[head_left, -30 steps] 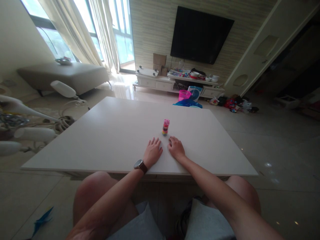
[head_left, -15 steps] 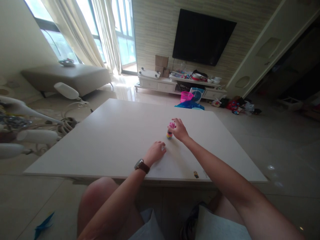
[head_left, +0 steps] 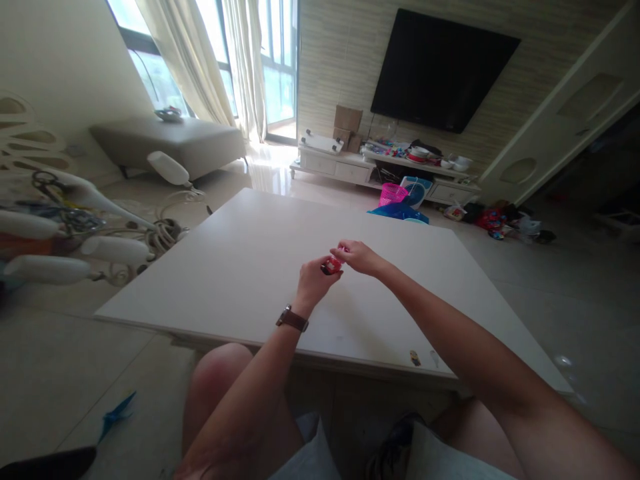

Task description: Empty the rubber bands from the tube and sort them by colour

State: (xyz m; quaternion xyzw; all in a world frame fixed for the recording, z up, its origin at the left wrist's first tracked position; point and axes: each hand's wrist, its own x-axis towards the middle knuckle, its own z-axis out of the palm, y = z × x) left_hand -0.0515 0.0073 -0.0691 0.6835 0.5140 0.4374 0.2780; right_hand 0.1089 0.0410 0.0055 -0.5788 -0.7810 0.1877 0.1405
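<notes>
The step in hand was, as I judged it, the gripping of a small red container (head_left: 334, 266) with both hands, in front of the person. The left hand (head_left: 314, 283), which wore a wristwatch (head_left: 292, 319), had its fingers closed around the red body, and the right hand (head_left: 361, 258) had its fingers bent upon the pink top (head_left: 343, 251). The container was tilted between the hands, over the desk (head_left: 240, 267); whether its base touched the surface, I could not tell. The next move, in my opinion, called for a firm left hold while the right fingers worked at the top. Half a second before, the container stood on the desk with only the right hand on it, and the left hand rested apart, nearer to the person.
</notes>
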